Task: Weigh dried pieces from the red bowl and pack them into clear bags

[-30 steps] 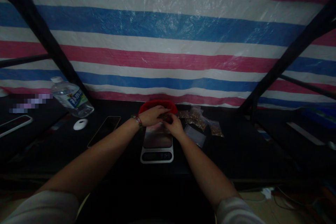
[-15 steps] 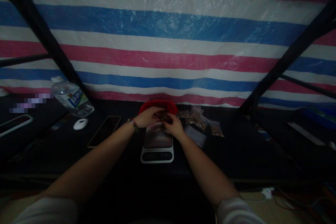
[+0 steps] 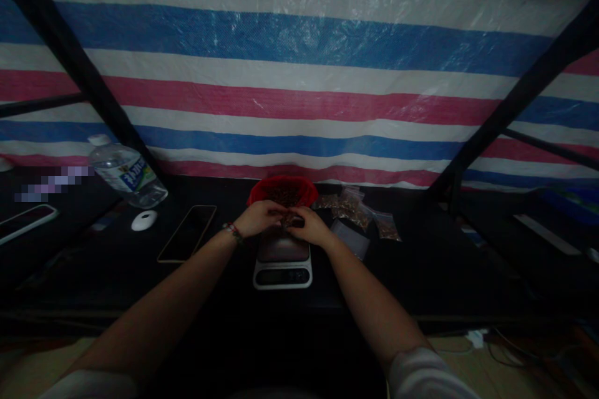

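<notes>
My left hand (image 3: 262, 218) and my right hand (image 3: 311, 225) meet above the far end of a white kitchen scale (image 3: 283, 274). Between their closed fingertips is a small clear bag (image 3: 289, 219) with brown bits in it, largely covered by the fingers. Just behind the hands stands a red container (image 3: 306, 190), with many small brown pieces (image 3: 283, 195) inside. To the right of my right hand lie several small clear bags of brown bits (image 3: 350, 209), one more filled bag (image 3: 387, 226) beside them, and a flat, empty-looking clear bag (image 3: 352, 240).
Left of the scale lie a phone (image 3: 188, 234) and a white mouse-shaped object (image 3: 144, 220), with a plastic bottle (image 3: 128, 171) behind. Another phone (image 3: 28, 221) is farther left. Dark slanted posts (image 3: 491, 131) flank the table before a striped plastic sheet (image 3: 299, 100).
Both hands have drawn back from the red container toward me, lower over the scale, keeping the small bag between them. The brown pieces in the container now show.
</notes>
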`<action>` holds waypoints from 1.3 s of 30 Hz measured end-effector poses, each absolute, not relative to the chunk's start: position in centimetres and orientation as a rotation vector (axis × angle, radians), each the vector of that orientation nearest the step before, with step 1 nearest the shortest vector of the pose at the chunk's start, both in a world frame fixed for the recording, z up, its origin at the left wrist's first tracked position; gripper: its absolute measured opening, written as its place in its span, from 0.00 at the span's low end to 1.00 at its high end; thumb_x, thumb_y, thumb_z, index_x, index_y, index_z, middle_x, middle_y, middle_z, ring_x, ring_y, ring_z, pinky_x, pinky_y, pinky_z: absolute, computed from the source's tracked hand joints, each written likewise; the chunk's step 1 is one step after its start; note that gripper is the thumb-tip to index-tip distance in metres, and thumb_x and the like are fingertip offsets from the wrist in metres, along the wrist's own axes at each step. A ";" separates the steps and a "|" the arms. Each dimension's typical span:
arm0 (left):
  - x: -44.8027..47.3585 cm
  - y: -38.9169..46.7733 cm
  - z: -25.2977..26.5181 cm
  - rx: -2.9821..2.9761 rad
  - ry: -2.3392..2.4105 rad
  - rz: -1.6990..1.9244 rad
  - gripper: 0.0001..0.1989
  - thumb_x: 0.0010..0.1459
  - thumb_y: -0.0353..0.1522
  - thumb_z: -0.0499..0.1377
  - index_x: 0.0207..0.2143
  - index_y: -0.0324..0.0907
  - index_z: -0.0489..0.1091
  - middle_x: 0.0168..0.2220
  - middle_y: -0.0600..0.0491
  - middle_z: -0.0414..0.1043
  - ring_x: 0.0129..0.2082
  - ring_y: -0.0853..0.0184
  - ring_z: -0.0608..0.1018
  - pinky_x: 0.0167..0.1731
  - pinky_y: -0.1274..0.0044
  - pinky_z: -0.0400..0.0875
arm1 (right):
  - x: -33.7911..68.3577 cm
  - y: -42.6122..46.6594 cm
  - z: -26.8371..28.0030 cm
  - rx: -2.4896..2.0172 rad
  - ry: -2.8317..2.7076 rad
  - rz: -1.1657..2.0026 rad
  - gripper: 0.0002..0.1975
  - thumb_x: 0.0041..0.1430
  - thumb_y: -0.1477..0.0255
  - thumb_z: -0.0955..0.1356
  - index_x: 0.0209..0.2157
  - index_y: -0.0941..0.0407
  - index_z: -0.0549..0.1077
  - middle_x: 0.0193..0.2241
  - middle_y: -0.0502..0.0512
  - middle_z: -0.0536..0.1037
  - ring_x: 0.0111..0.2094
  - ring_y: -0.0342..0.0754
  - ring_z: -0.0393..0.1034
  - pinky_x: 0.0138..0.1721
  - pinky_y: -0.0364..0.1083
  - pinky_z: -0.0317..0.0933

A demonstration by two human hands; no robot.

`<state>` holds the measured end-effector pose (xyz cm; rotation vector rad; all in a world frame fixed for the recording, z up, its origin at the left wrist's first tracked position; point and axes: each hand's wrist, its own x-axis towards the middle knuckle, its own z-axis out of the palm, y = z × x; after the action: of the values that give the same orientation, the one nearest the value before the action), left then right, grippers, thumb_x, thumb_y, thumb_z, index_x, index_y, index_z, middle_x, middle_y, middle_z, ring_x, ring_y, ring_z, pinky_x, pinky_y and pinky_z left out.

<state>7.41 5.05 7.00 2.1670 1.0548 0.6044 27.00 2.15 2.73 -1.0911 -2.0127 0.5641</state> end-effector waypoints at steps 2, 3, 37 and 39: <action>7.4 4.9 6.7 2.180 1.068 0.619 0.14 0.53 0.35 0.55 0.40 0.40 0.75 0.39 0.50 0.77 0.40 0.63 0.77 0.42 0.74 0.70 | 27.2 2.2 2.6 -1.098 -2.057 0.537 0.21 0.44 0.73 0.72 0.44 0.56 0.72 0.41 0.56 0.76 0.43 0.50 0.69 0.47 0.49 0.61; 7.4 4.8 6.7 2.180 1.071 0.623 0.14 0.53 0.35 0.55 0.40 0.40 0.75 0.40 0.50 0.77 0.41 0.63 0.77 0.42 0.75 0.70 | 27.3 2.2 2.6 -1.093 -2.071 0.531 0.21 0.44 0.74 0.72 0.44 0.56 0.73 0.40 0.56 0.76 0.43 0.50 0.69 0.47 0.49 0.61; 7.7 4.0 5.8 1.998 0.917 0.714 0.23 0.51 0.40 0.60 0.48 0.39 0.69 0.45 0.46 0.74 0.41 0.63 0.77 0.42 0.71 0.71 | 29.8 2.9 3.5 -1.045 -1.781 0.517 0.14 0.62 0.65 0.60 0.43 0.54 0.73 0.42 0.55 0.75 0.46 0.49 0.67 0.50 0.49 0.58; 7.4 4.2 5.8 1.994 0.959 0.766 0.23 0.53 0.41 0.58 0.48 0.38 0.69 0.45 0.46 0.74 0.40 0.63 0.77 0.40 0.72 0.72 | 30.3 3.1 4.1 -1.166 -1.674 0.431 0.14 0.62 0.65 0.60 0.38 0.56 0.74 0.36 0.55 0.76 0.41 0.49 0.69 0.45 0.48 0.61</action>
<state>7.39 4.17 5.80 1.9941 0.9590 0.7655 30.30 3.08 4.14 -1.1656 -1.6740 0.4309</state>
